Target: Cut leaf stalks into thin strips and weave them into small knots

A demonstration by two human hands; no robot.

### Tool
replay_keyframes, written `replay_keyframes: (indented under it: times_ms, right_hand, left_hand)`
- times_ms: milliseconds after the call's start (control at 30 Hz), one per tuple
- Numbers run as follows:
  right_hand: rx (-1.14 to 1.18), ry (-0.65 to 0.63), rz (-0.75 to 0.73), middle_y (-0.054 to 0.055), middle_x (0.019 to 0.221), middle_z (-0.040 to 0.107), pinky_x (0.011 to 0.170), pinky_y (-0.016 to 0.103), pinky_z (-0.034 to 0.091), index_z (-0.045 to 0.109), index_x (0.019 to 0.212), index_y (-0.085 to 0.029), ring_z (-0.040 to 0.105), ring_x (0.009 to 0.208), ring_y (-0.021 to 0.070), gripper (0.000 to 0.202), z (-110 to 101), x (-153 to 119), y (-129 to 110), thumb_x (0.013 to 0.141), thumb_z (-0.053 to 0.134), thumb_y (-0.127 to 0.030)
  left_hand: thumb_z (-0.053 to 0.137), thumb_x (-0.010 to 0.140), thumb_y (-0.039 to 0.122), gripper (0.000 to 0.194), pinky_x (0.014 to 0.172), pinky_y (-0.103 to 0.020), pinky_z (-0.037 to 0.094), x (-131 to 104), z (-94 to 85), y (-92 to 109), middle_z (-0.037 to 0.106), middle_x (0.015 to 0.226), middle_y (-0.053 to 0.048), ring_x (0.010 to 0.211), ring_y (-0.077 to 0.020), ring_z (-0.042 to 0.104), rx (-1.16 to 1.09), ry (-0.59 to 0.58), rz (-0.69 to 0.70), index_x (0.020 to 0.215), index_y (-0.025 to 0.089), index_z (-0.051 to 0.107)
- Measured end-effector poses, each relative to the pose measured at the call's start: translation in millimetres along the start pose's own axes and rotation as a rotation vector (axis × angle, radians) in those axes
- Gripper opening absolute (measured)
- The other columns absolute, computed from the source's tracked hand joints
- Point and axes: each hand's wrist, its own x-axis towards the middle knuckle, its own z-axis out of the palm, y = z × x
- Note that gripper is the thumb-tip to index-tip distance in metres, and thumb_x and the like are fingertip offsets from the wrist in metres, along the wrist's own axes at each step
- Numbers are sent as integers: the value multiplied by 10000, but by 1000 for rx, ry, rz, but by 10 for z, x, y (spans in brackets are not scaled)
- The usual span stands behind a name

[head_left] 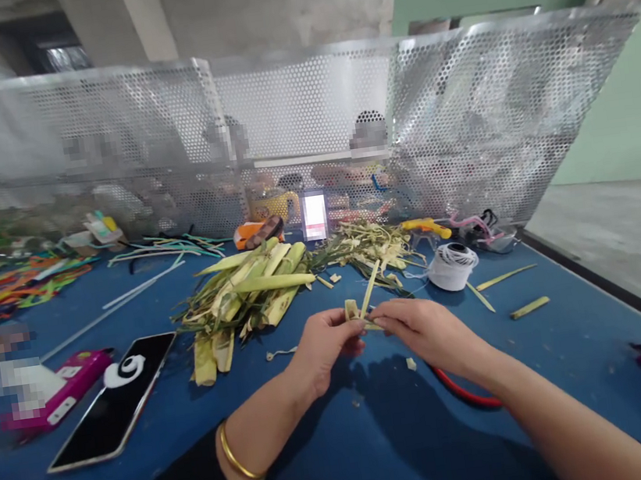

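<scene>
Over the middle of the blue table, my left hand [324, 347] pinches a small folded piece made of pale green leaf strips [370, 288]. One strip sticks up and to the right out of it, and a short loop stands beside the left fingertips. The fingers of my right hand [424, 330] close on the right side of the same piece, partly hiding it. Beyond the left hand lies a heap of broad, pale green husk-like leaves [261, 283]. A pile of thin shredded strips [362, 242] is straight ahead.
A spool of white string [452, 267] stands to the right, near loose leaf pieces [530, 307]. Scissors with red handles [467, 391] seem to lie under my right forearm. Left are a phone [114, 401] and a magenta device [60, 388]. A perforated metal screen [302, 101] borders the back.
</scene>
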Motion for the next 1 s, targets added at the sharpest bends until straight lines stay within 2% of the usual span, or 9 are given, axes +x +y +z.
replay_keyframes:
  times_ms: [133, 267, 333, 500, 600, 667, 800, 900, 1000]
  right_hand:
    - [17, -46, -87, 40, 960, 700, 714, 278, 422, 647, 1012, -240, 626, 848, 183, 250, -74, -23, -29, 883, 436, -207]
    - [111, -97, 10, -3, 714, 634, 558, 242, 365, 614, 1022, -218, 546, 620, 139, 229, 6, -29, -84, 839, 480, -191]
    - [283, -116, 79, -23, 660, 592, 527, 233, 356, 591, 1033, -208, 509, 568, 123, 213, 37, -18, -96, 838, 513, -244]
    - [980, -238, 311, 39, 777, 662, 571, 250, 459, 643, 924, -160, 556, 578, 106, 331, -21, 14, -64, 852, 517, -457]
    - [1169, -252, 393, 48, 775, 686, 596, 232, 473, 693, 868, -143, 581, 601, 98, 274, -76, 22, -26, 746, 666, -388]
    - [1204, -229, 419, 31, 729, 685, 587, 212, 466, 709, 828, -145, 578, 586, 86, 214, -92, 26, 0, 693, 710, -311]
    - [1163, -192, 419, 11, 721, 693, 573, 179, 445, 723, 809, -160, 567, 569, 60, 161, -89, 35, 38, 670, 727, -243]
    - [1117, -181, 314, 17, 781, 709, 633, 207, 469, 728, 835, -183, 610, 659, 90, 188, -74, 36, 27, 661, 751, -249]
    - [969, -78, 154, 23, 783, 704, 658, 258, 480, 733, 815, -201, 616, 698, 130, 176, -58, 31, -25, 666, 762, -291]
  left_hand:
    - [725, 661, 235, 154, 544, -235, 475, 26, -20, 5, 633, 680, -30, 603, -122, 598, -42, -2, -53, 753, 122, 673]
    - [734, 670, 224, 197, 535, -212, 474, 51, -30, -6, 666, 739, -56, 637, -132, 633, -36, 20, -48, 825, 112, 685]
    - [737, 673, 229, 205, 519, -205, 469, 59, -41, -6, 660, 713, -49, 598, -120, 619, -46, 34, -43, 831, 110, 681]
    - [708, 689, 163, 146, 475, -180, 455, 76, -73, 17, 631, 678, -24, 551, -92, 583, -123, 55, -65, 817, 112, 661]
    - [678, 718, 135, 110, 454, -169, 448, 92, -89, 45, 615, 674, -10, 520, -74, 559, -166, 21, -110, 823, 116, 651]
    - [666, 730, 124, 98, 432, -159, 432, 103, -100, 69, 594, 660, 5, 495, -60, 535, -198, -9, -148, 827, 121, 649]
    - [658, 736, 119, 85, 392, -139, 381, 113, -120, 104, 545, 625, 29, 453, -38, 484, -273, -54, -230, 821, 130, 651]
    - [670, 723, 124, 87, 397, -141, 383, 102, -116, 100, 554, 634, 25, 454, -37, 482, -261, -44, -206, 808, 127, 656]
    - [682, 709, 132, 65, 404, -151, 389, 80, -93, 77, 559, 610, 22, 441, -41, 472, -170, -4, -113, 766, 116, 655]
